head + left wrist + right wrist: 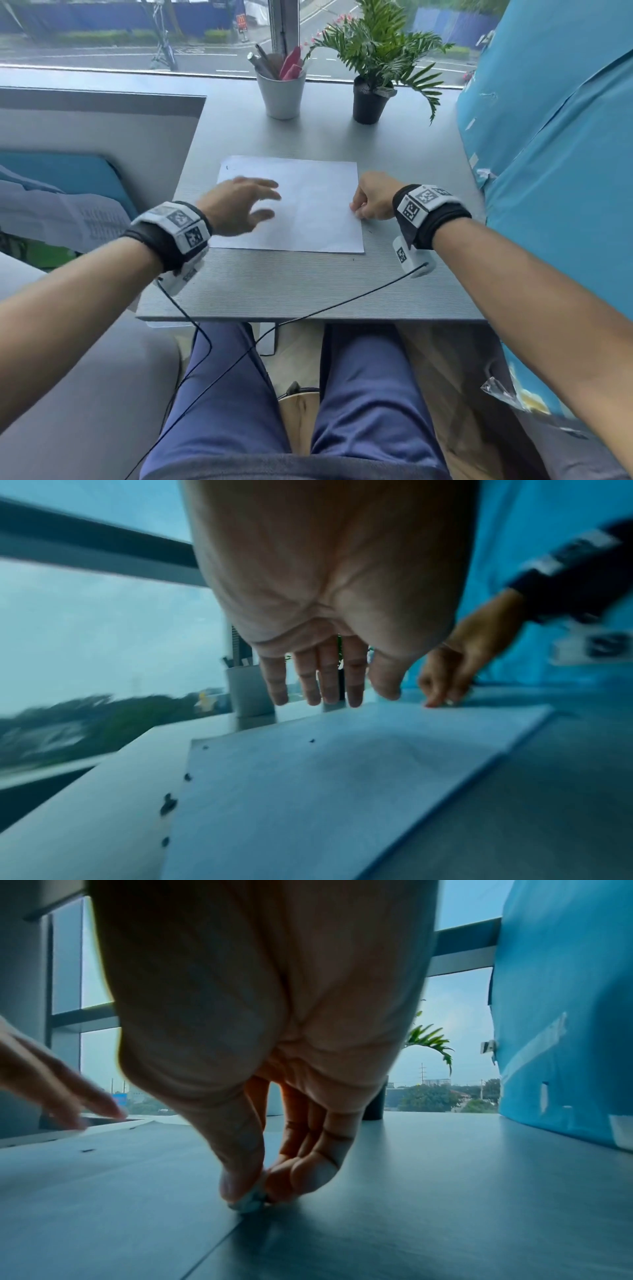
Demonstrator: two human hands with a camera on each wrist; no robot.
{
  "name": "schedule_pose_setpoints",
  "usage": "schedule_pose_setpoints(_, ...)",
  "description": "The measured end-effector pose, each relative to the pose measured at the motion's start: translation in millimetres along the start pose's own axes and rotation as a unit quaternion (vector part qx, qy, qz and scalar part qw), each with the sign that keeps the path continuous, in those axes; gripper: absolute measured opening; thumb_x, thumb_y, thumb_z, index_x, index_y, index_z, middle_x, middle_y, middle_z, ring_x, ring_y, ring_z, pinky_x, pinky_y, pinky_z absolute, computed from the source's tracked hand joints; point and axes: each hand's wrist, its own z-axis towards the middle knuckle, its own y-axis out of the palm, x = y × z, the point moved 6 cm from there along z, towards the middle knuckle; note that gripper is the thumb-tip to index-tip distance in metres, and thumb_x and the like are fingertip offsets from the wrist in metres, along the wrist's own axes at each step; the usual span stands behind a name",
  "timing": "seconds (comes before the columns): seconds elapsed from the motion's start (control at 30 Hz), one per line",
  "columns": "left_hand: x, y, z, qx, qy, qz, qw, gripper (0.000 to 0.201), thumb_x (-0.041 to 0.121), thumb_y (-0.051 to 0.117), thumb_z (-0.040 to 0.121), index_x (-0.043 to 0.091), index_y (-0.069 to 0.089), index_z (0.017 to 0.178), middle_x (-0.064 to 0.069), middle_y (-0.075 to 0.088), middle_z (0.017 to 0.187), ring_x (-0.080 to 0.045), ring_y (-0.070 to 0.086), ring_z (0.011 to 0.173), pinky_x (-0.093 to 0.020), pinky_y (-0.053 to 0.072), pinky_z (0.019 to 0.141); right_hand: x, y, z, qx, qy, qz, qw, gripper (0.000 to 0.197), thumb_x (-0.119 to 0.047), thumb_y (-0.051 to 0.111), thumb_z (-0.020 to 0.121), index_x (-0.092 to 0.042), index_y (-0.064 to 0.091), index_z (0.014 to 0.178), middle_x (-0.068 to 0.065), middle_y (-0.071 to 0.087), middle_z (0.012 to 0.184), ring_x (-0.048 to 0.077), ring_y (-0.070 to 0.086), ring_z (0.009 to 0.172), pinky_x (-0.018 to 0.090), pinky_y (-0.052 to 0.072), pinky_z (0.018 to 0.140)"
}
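Observation:
A white sheet of paper [301, 205] [325, 791] [103, 1177] lies flat on the grey table [411, 274]. My left hand [270, 202] [329, 693] hovers just above the sheet's left part, blurred, fingers spread and straight, holding nothing. It also shows at the left edge of the right wrist view, as the left hand [68, 1104]. My right hand [359, 209] [255, 1191] is at the sheet's right edge. Its thumb and curled fingers pinch that edge, which is lifted slightly off the table. The left wrist view shows the right hand [441, 696] at the sheet's far corner.
A white cup of pens [281, 96] and a black potted plant [369, 102] stand at the back by the window. Blue fabric [555, 137] rises along the table's right side. Thin black cables [308, 311] hang over the front edge onto my lap.

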Motion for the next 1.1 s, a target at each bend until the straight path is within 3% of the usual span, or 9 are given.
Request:
schedule_pose_setpoints(0.13, 49, 47, -22, -0.181, 0.137, -0.003, 0.974, 0.063, 0.056, 0.034, 0.098, 0.035, 0.017, 0.155, 0.012, -0.002, 0.163, -0.012, -0.002, 0.150, -0.044, 0.004, 0.122, -4, 4, -1, 0.013, 0.002, -0.028, 1.000, 0.014, 0.001, 0.061, 0.081, -0.001, 0.074, 0.085, 0.010, 0.075, 0.098, 0.022, 0.066, 0.089, 0.023, 0.050, 0.075)
schedule_pose_setpoints(0.23, 35, 60, -24, -0.232, 0.103, 0.020, 0.967, 0.078, 0.074, 0.018, 0.088, 0.040, -0.006, 0.154, 0.010, -0.023, 0.159, -0.013, -0.023, 0.146, -0.044, -0.013, 0.117, -10, 7, -1, 0.016, 0.001, -0.058, 0.998, 0.013, -0.001, 0.059, 0.081, -0.005, 0.070, 0.086, 0.013, 0.070, 0.100, 0.030, 0.064, 0.093, 0.031, 0.054, 0.079)
schedule_pose_setpoints(0.43, -38, 40, -6, -0.170, -0.145, 0.027, 0.974, 0.084, 0.070, 0.022, 0.093, 0.024, -0.006, 0.157, -0.001, -0.014, 0.163, -0.019, -0.010, 0.151, -0.051, -0.001, 0.121, -15, 14, -5, 0.005, 0.012, -0.103, 0.995, 0.015, -0.001, 0.053, 0.080, -0.005, 0.065, 0.088, 0.017, 0.066, 0.099, 0.036, 0.064, 0.091, 0.039, 0.058, 0.080)
schedule_pose_setpoints(0.63, -44, 5, 19, -0.070, -0.166, 0.034, 0.983, 0.072, 0.043, 0.046, 0.101, 0.010, 0.014, 0.156, -0.009, 0.011, 0.164, -0.022, 0.011, 0.151, -0.047, 0.012, 0.121, -21, 12, -6, 0.012, 0.025, -0.115, 0.993, 0.011, 0.000, 0.053, 0.080, -0.006, 0.061, 0.084, 0.017, 0.061, 0.094, 0.037, 0.064, 0.089, 0.038, 0.056, 0.079)
schedule_pose_setpoints(0.73, -33, 13, 28, -0.114, -0.079, 0.013, 0.990, 0.069, 0.042, 0.042, 0.103, 0.017, 0.008, 0.158, -0.004, -0.001, 0.165, -0.021, 0.000, 0.151, -0.044, 0.004, 0.122, -21, 12, -8, 0.018, 0.032, -0.132, 0.991, 0.024, 0.001, 0.053, 0.080, -0.010, 0.041, 0.063, 0.012, 0.049, 0.077, 0.037, 0.060, 0.078, 0.033, 0.048, 0.067)
schedule_pose_setpoints(0.8, -33, 27, 22, -0.159, -0.058, 0.017, 0.985, 0.071, 0.052, 0.033, 0.102, 0.025, -0.002, 0.158, 0.001, -0.013, 0.164, -0.020, -0.009, 0.151, -0.048, -0.001, 0.121, -20, 11, -10, 0.032, 0.035, -0.146, 0.988, 0.020, -0.001, 0.054, 0.084, -0.010, 0.042, 0.071, 0.011, 0.047, 0.081, 0.035, 0.055, 0.074, 0.033, 0.043, 0.065)
schedule_pose_setpoints(0.93, -54, 40, 2, -0.150, -0.136, 0.015, 0.979, 0.079, 0.068, 0.023, 0.095, 0.031, -0.013, 0.155, 0.003, -0.024, 0.161, -0.021, -0.018, 0.149, -0.051, -0.005, 0.120, -14, 10, -13, 0.035, 0.035, -0.153, 0.987, 0.017, -0.001, 0.056, 0.084, -0.012, 0.047, 0.074, 0.014, 0.053, 0.086, 0.036, 0.062, 0.082, 0.033, 0.044, 0.064)
schedule_pose_setpoints(1.03, -70, 39, -10, -0.148, -0.220, 0.047, 0.963, 0.084, 0.070, 0.019, 0.095, 0.022, -0.013, 0.156, -0.002, -0.021, 0.162, -0.022, -0.014, 0.150, -0.050, -0.008, 0.120, -8, 10, -16, 0.029, 0.038, -0.154, 0.987, 0.028, 0.002, 0.055, 0.081, -0.013, 0.041, 0.062, 0.014, 0.054, 0.084, 0.035, 0.061, 0.077, 0.035, 0.049, 0.065)
schedule_pose_setpoints(1.1, -77, 32, -17, -0.147, -0.285, 0.084, 0.943, 0.083, 0.064, 0.019, 0.098, 0.013, -0.010, 0.156, -0.008, -0.016, 0.163, -0.025, -0.012, 0.150, -0.051, -0.011, 0.119, -6, 7, -20, 0.030, 0.044, -0.160, 0.986, 0.017, 0.003, 0.054, 0.081, -0.010, 0.052, 0.070, 0.013, 0.051, 0.082, 0.034, 0.060, 0.077, 0.035, 0.050, 0.068)
